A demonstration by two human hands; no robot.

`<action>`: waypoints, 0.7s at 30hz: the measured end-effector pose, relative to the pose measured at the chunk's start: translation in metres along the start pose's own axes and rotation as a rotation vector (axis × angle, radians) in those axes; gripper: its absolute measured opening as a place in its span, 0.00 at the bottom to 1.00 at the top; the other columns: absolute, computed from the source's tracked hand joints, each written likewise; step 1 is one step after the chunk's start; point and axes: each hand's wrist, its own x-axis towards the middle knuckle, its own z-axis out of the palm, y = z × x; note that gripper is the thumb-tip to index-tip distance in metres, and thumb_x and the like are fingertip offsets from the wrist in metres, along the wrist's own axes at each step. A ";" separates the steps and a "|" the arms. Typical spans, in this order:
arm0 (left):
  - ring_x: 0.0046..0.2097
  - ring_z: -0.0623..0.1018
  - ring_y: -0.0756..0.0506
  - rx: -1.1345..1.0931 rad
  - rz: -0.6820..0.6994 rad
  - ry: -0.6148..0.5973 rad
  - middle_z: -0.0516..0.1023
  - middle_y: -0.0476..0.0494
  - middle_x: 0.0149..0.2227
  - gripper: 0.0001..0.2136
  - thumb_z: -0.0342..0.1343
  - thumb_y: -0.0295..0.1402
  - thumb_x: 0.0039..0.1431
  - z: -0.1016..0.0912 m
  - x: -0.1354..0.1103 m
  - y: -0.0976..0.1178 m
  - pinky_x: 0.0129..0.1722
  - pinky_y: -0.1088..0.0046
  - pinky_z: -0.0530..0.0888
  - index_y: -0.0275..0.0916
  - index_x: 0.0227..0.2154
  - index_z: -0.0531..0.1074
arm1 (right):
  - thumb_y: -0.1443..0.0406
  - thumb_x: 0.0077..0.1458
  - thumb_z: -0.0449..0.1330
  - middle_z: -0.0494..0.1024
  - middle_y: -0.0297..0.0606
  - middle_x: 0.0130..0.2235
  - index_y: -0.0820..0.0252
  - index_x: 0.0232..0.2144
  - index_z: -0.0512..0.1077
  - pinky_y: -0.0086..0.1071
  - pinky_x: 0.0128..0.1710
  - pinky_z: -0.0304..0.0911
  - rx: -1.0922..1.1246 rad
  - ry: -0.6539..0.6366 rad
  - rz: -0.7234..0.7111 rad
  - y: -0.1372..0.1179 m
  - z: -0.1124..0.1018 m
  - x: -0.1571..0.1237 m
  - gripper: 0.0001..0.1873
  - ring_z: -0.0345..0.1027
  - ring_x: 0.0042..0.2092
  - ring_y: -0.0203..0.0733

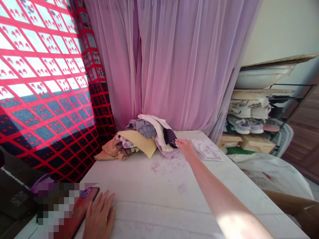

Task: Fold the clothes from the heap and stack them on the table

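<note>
A heap of folded and crumpled clothes (pixel 141 139) lies at the far edge of the white table (pixel 149 196), with yellow, grey, white, lilac and dark garments in it. My right hand (pixel 185 148) reaches over the table, its fingertips at a dark garment (pixel 169 136) on the heap's right side, and it holds nothing I can see. To its right lies a flat white printed sheet or cloth (pixel 206 150). My left hand (pixel 99 212) rests flat on the near edge of the table, fingers apart, next to a phone in a red case (pixel 79 207).
A sheer lilac curtain (pixel 174 66) hangs behind the table, and a red-and-black patterned cloth (pixel 45 93) covers the left side. On the right stand a rack of sneakers (pixel 245 116), cardboard boxes (pixel 256 143) and a white plastic sheet (pixel 271 176). A pixelated patch covers the lower left.
</note>
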 end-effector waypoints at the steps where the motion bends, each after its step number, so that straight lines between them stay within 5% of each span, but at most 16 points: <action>1: 0.56 0.70 0.37 -0.011 -0.018 -0.023 0.76 0.38 0.52 0.19 0.43 0.36 0.59 0.001 -0.001 0.000 0.60 0.52 0.57 0.41 0.47 0.75 | 0.56 0.43 0.59 0.81 0.40 0.36 0.63 0.40 0.78 0.33 0.42 0.65 0.054 0.020 -0.011 -0.002 -0.001 -0.002 0.23 0.73 0.40 0.43; 6: 0.56 0.70 0.36 -0.051 -0.133 -0.166 0.76 0.40 0.53 0.20 0.42 0.37 0.58 0.003 -0.001 0.002 0.58 0.51 0.62 0.43 0.46 0.75 | 0.57 0.41 0.58 0.77 0.37 0.29 0.64 0.38 0.76 0.30 0.33 0.64 0.254 0.085 -0.067 -0.029 -0.012 -0.007 0.23 0.68 0.31 0.38; 8: 0.56 0.71 0.37 -0.049 -0.155 -0.193 0.76 0.41 0.53 0.19 0.43 0.37 0.57 0.002 0.000 0.002 0.57 0.52 0.63 0.44 0.46 0.76 | 0.60 0.39 0.59 0.74 0.34 0.25 0.62 0.32 0.76 0.29 0.31 0.62 0.312 0.007 -0.101 -0.045 -0.017 -0.015 0.17 0.65 0.28 0.35; 13: 0.55 0.73 0.38 -0.073 -0.146 -0.232 0.77 0.42 0.52 0.20 0.43 0.38 0.58 0.003 0.000 0.000 0.56 0.54 0.65 0.43 0.46 0.76 | 0.67 0.34 0.57 0.69 0.28 0.19 0.60 0.20 0.73 0.25 0.27 0.57 0.228 -0.564 -0.085 -0.058 -0.022 -0.056 0.06 0.60 0.24 0.31; 17: 0.53 0.74 0.38 -0.114 -0.133 -0.258 0.77 0.42 0.51 0.20 0.43 0.40 0.59 0.006 -0.002 -0.004 0.55 0.55 0.68 0.43 0.47 0.76 | 0.69 0.31 0.56 0.69 0.27 0.17 0.60 0.16 0.72 0.24 0.24 0.56 -0.094 -1.078 0.159 -0.031 -0.020 -0.093 0.05 0.59 0.22 0.31; 21: 0.53 0.75 0.38 -0.125 -0.136 -0.248 0.77 0.42 0.51 0.21 0.43 0.41 0.60 0.008 -0.002 -0.005 0.54 0.54 0.69 0.43 0.47 0.76 | 0.68 0.33 0.58 0.69 0.27 0.18 0.61 0.19 0.73 0.22 0.22 0.52 -0.085 -1.374 0.252 -0.005 -0.024 -0.115 0.05 0.57 0.21 0.28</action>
